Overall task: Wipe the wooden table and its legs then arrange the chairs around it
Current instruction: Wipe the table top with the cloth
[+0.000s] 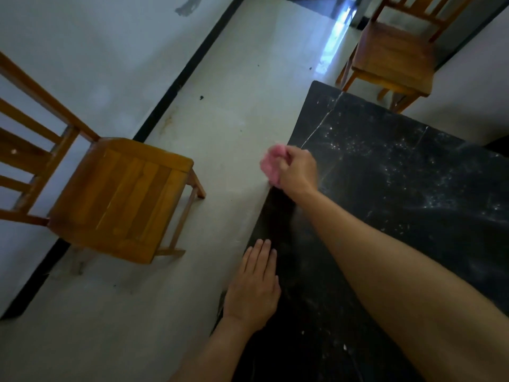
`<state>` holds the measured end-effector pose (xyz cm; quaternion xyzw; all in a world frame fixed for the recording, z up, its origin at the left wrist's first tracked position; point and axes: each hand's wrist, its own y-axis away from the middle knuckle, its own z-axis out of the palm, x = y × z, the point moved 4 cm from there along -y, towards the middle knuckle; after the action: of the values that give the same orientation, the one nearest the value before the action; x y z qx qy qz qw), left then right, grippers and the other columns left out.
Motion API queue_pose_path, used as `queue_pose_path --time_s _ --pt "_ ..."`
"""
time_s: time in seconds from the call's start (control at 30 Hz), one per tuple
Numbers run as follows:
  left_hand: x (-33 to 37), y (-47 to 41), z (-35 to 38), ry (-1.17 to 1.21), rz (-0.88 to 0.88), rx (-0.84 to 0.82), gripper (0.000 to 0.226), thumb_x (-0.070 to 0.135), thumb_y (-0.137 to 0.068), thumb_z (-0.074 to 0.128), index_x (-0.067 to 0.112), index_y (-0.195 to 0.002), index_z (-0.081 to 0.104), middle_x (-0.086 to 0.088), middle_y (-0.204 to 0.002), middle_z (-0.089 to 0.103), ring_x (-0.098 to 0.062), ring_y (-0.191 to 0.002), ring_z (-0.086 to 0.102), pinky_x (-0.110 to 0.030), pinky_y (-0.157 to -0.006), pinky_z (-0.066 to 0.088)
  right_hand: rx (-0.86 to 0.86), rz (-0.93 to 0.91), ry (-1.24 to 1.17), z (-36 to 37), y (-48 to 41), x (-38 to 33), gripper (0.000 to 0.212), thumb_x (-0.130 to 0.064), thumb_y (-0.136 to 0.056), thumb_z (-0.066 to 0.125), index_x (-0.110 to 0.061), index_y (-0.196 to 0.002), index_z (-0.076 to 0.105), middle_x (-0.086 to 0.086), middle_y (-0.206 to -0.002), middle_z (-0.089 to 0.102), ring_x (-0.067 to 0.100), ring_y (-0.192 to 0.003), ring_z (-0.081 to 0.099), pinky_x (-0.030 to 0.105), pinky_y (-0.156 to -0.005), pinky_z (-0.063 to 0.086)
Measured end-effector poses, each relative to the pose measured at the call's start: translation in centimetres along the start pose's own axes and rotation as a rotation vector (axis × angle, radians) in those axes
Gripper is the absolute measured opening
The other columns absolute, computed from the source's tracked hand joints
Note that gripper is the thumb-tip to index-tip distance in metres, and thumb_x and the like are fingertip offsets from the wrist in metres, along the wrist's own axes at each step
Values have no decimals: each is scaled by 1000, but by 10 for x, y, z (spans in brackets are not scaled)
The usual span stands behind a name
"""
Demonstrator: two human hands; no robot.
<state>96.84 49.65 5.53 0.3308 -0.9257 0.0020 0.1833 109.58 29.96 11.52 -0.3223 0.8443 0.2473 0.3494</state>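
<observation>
Pink cloth, bunched in your right hand, sits at the left edge of the dark table. Head view: your right fingers curl round the cloth; your left hand lies flat, fingers straight, on the same edge, nearer you. That edge is the long axis, running away from you. White specks cover the top to the right of and beyond the cloth, so your right hand is the nearer to them; the next stroke probably goes rightward across the top. One chair stands to your left, well apart from the table; a second chair stands near its far corner.
</observation>
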Motion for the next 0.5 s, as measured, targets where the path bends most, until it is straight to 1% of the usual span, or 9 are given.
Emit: queue_pose_path --time_s 0.03,0.1,0.17,0.2,0.27,0.3,0.37,0.43,0.5 --pt "0 -1 -1 0 0 6 53 30 -92 40 2 -137 47 -17 -147 41 -30 -139 34 -43 -115 27 70 19 35 -20 -6 5 22 -14 -95 56 -29 -98 71 0 -101 65 8 -80 61 12 -77 48" --pt "3 -4 -4 11 7 40 53 29 -91 42 1 -135 49 -18 -145 43 -31 -137 36 -43 -116 26 171 136 169 -50 -18 31 15 -22 -96 55 -31 -98 67 5 -111 56 19 -95 59 25 -89 48" --pt "5 -6 -7 12 12 58 52 28 -91 43 0 -135 50 -19 -144 44 -31 -137 37 -42 -113 24 166 229 306 -45 -15 48 19 -29 -96 53 -26 -108 67 8 -115 50 28 -104 57 36 -95 46" --pt "5 -6 -7 7 13 56 52 28 -91 43 0 -134 50 -19 -144 44 -31 -137 37 -42 -113 23 137 180 341 -31 -10 45 21 -31 -96 54 -25 -111 66 8 -114 50 27 -104 55 36 -94 46" --pt "2 -6 -6 5 4 52 52 28 -91 41 1 -134 50 -18 -145 43 -30 -137 36 -41 -113 23 -38 -30 317 10 3 23 22 -29 -96 56 -23 -113 67 5 -111 51 23 -101 53 26 -89 46" --pt "0 -5 -5 9 -6 45 52 28 -92 41 1 -135 49 -18 -145 43 -30 -138 35 -41 -114 24 -152 -116 288 27 9 10 22 -26 -95 57 -21 -115 67 4 -109 53 20 -98 53 15 -84 44" --pt "-1 -2 -4 16 -19 22 52 29 -92 40 2 -135 49 -16 -146 43 -28 -138 35 -42 -116 28 -305 -191 215 34 17 -5 22 -20 -94 59 -16 -114 69 3 -104 55 16 -92 53 7 -78 41" --pt "-2 -2 -5 4 -20 7 53 31 -92 39 3 -135 48 -16 -146 42 -28 -138 35 -43 -113 28 -181 -179 159 9 12 -2 17 -21 -95 57 -21 -107 70 5 -105 58 15 -89 55 17 -83 46" --pt "-2 -4 -6 -25 -10 4 53 31 -91 40 2 -136 48 -17 -146 42 -30 -138 35 -43 -115 26 56 -55 203 -32 10 20 15 -21 -96 54 -24 -105 66 5 -106 54 12 -84 50 24 -77 44"
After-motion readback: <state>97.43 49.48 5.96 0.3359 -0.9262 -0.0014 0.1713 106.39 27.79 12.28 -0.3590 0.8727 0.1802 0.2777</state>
